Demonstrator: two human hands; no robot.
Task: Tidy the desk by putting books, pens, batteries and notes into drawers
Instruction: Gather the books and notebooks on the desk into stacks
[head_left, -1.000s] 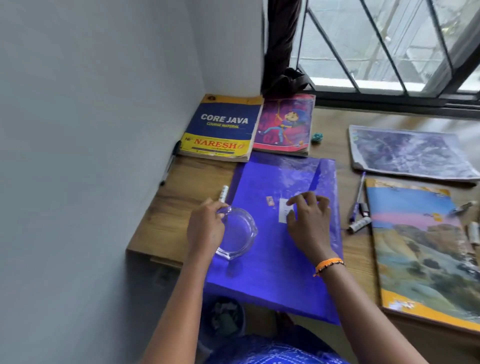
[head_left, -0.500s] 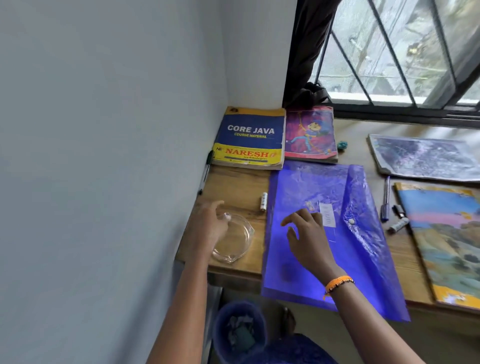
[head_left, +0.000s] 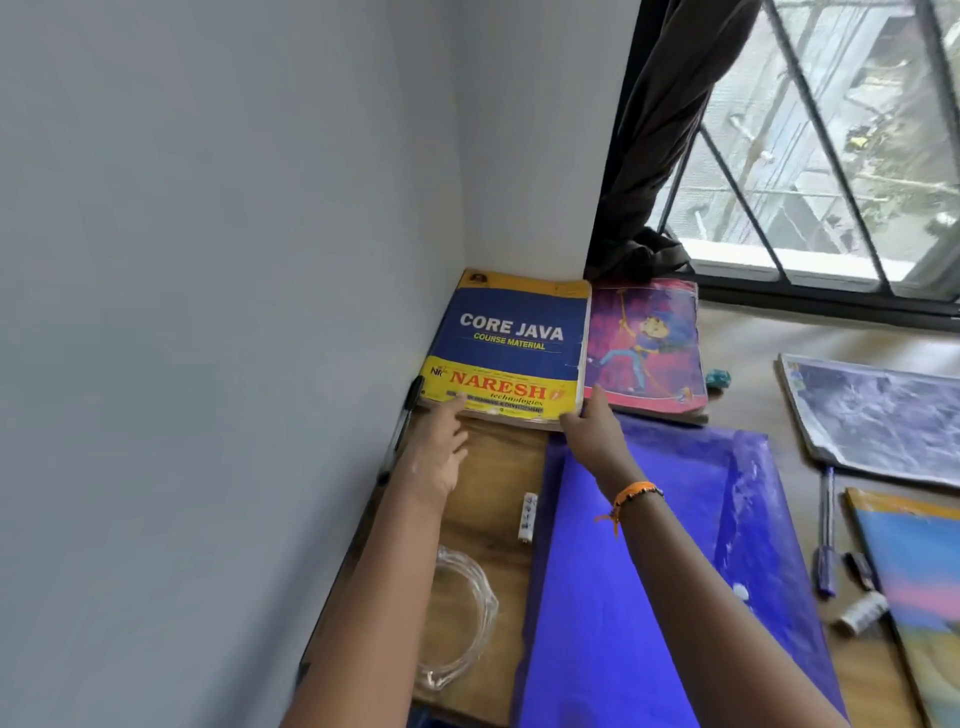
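A blue and yellow "Core Java" book (head_left: 511, 343) lies flat in the desk's far left corner against the wall. My left hand (head_left: 439, 452) reaches its near left edge, fingers apart and touching the cover's yellow strip. My right hand (head_left: 592, 431), with an orange wristband, pinches the book's near right corner, thumb up along its right side. A pink cartoon book (head_left: 644, 348) lies right beside it. A white battery (head_left: 528, 517) rests on the wood under my arms. A black pen (head_left: 402, 431) lies along the wall.
A blue plastic folder (head_left: 649, 571) covers the desk's middle under my right forearm. A clear glass dish (head_left: 457, 618) sits near the front left edge. To the right lie a blue pen (head_left: 826, 530), a small grey cylinder (head_left: 862, 613), a grey picture book (head_left: 878, 421) and a colourful book (head_left: 919, 587).
Both hands left the glass dish and the folder and stretched forward to the Core Java book. The dish now stands alone on the wood. The view has swung left and up.
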